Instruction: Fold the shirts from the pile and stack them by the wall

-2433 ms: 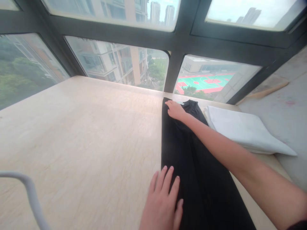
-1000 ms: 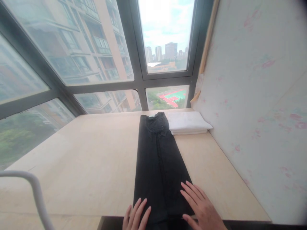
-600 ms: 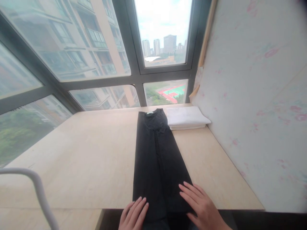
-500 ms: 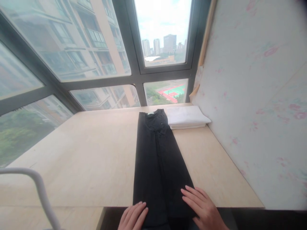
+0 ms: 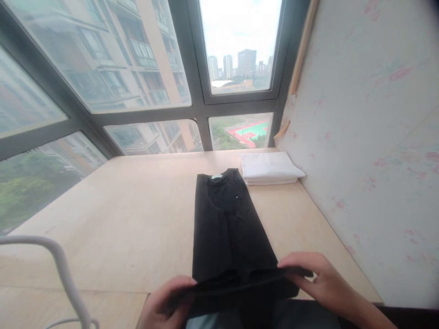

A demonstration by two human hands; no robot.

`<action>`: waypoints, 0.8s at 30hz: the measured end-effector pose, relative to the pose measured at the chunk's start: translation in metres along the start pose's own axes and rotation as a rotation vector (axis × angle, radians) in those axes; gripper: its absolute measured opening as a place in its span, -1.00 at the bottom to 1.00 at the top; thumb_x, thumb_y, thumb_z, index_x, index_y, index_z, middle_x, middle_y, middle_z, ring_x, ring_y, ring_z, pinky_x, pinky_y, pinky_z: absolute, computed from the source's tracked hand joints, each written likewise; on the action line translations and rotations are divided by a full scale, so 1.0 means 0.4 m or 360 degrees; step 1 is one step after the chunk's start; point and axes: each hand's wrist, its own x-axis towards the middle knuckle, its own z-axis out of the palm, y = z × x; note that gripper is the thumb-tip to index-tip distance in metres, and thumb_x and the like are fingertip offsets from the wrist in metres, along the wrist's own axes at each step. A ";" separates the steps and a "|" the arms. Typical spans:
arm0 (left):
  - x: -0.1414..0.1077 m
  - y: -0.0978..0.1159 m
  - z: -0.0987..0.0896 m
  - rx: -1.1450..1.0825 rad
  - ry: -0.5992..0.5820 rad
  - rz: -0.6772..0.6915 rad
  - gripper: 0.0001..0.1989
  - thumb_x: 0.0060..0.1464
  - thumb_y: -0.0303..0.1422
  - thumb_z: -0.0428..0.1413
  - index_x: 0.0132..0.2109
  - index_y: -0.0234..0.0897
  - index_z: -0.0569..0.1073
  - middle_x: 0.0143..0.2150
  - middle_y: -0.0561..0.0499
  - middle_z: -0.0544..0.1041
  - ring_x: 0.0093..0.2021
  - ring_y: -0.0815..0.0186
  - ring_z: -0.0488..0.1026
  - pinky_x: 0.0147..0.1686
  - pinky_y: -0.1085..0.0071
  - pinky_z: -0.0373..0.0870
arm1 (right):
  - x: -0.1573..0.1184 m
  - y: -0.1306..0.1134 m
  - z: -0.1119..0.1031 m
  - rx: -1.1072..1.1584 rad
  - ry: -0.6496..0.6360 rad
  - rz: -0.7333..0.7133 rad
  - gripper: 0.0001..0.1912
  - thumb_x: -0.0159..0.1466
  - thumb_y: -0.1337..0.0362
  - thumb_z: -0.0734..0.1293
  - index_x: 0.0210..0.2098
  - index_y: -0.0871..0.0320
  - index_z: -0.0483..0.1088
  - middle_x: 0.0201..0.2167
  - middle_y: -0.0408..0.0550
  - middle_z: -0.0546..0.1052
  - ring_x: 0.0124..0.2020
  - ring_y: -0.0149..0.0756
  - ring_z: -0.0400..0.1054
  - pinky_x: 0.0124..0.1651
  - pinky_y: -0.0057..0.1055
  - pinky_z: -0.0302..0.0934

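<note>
A black garment with a scooped neckline and a pale label lies lengthwise on the wooden tabletop, its neck end toward the window. Its near end is lifted off the surface. My left hand pinches that end at the left corner, and my right hand grips it at the right. Between my hands the raised edge hangs in a slight sag. Part of the left fingers is hidden by the cloth.
Folded white cloth lies at the far right, close to the garment's neck end. A flowered wall bounds the right side, and windows stand behind. At the left front rises a curved white tube.
Both hands, flat on the garment before, now grip its near end and have raised it. The garment's neck end has slid nearer to me, away from the window.
</note>
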 end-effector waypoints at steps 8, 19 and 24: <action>0.424 -0.129 0.193 0.0039 0.0103 -0.0414 -0.65 0.01 -0.21 0.14 -0.07 -0.25 0.54 -0.14 -0.12 0.63 -0.11 0.07 0.56 -0.03 0.11 0.46 | 0.420 0.240 0.138 0.0029 0.0379 0.0545 -0.73 0.22 0.20 0.33 -0.13 0.13 0.54 -0.12 0.02 0.61 -0.10 -0.12 0.50 0.00 -0.22 0.34; 0.380 -0.185 0.216 0.0088 0.0173 -0.0363 -0.67 0.13 -0.17 0.05 -0.05 -0.23 0.52 -0.17 -0.06 0.63 -0.23 0.20 0.57 -0.14 0.25 0.48 | 0.383 0.332 0.189 -0.0092 0.0484 0.0524 -0.64 0.29 0.09 0.22 -0.08 0.12 0.52 -0.20 0.00 0.61 -0.22 -0.17 0.48 -0.09 -0.25 0.31; 0.375 -0.181 0.218 0.0080 0.0304 -0.0388 -0.66 0.15 -0.16 0.03 -0.04 -0.24 0.50 -0.23 -0.05 0.61 -0.30 0.24 0.56 -0.24 0.31 0.50 | 0.379 0.322 0.199 -0.0027 0.0663 0.0509 -0.61 0.27 0.10 0.23 -0.03 0.15 0.49 -0.25 0.02 0.61 -0.28 -0.20 0.48 -0.15 -0.27 0.34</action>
